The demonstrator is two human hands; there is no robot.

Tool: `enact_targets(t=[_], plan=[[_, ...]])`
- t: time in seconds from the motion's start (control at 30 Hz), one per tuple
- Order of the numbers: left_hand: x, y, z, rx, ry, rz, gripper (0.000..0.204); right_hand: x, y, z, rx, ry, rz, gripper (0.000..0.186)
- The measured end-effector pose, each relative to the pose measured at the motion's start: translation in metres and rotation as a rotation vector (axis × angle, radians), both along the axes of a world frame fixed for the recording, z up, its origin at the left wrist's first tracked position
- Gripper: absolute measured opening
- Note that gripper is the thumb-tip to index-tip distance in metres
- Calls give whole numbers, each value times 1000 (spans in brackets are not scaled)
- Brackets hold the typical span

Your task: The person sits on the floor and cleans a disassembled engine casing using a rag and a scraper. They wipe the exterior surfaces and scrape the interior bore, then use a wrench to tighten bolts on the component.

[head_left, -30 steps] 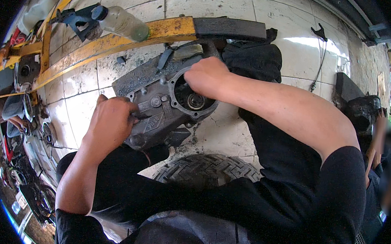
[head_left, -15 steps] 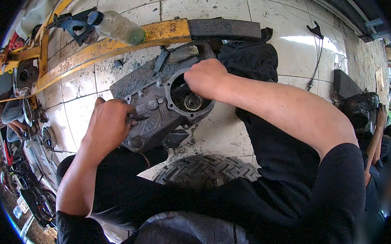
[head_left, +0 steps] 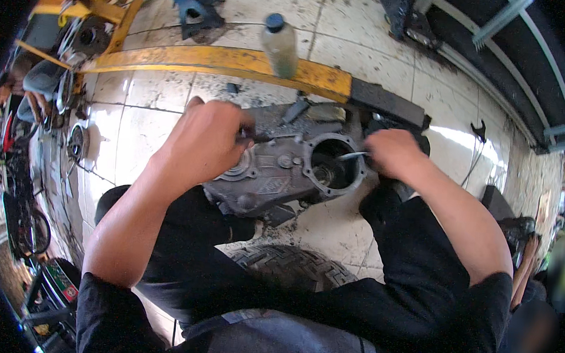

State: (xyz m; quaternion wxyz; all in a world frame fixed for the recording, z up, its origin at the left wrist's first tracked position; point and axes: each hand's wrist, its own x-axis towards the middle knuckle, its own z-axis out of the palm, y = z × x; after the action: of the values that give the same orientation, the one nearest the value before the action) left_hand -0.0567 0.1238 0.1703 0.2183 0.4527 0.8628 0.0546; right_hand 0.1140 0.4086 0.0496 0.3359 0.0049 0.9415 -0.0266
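A grey metal gear housing (head_left: 266, 182) lies between my legs, its round flanged opening (head_left: 329, 170) on the right side. Inside that opening a bearing or gear shows. My right hand (head_left: 395, 154), somewhat blurred, is closed on a thin metal rod (head_left: 353, 155), whose tip points into the opening. Over the housing's left end is my left hand (head_left: 208, 139), its fingers curled together; what they hold, if anything, is hidden. Beneath the left fingers a smaller round fitting (head_left: 238, 167) is partly visible.
A yellow and black metal beam (head_left: 218, 61) crosses behind the housing, with a capped plastic bottle (head_left: 281, 47) by it. A knobbly tyre (head_left: 290, 266) sits nearest me. A dark bracket (head_left: 192, 12) lies on the tiles. Other people are at both sides.
My view has shifted, moving the scene rightward. My right hand has come out of the round opening to its right rim, and the rod now shows. My left hand has risen at the left end.
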Motion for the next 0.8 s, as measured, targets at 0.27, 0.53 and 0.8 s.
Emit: enact_targets(t=[0.27,0.53,0.8], plan=[[-33,-56,34,211,-83,168,19,31,-15,128,124,99,-326,23],[-30,-81,46,245,-148,138,21,27,-76,160,163,250,-437,25],[-50,-116,33,208,-116,253,22,32,-99,167,301,233,-439,22]])
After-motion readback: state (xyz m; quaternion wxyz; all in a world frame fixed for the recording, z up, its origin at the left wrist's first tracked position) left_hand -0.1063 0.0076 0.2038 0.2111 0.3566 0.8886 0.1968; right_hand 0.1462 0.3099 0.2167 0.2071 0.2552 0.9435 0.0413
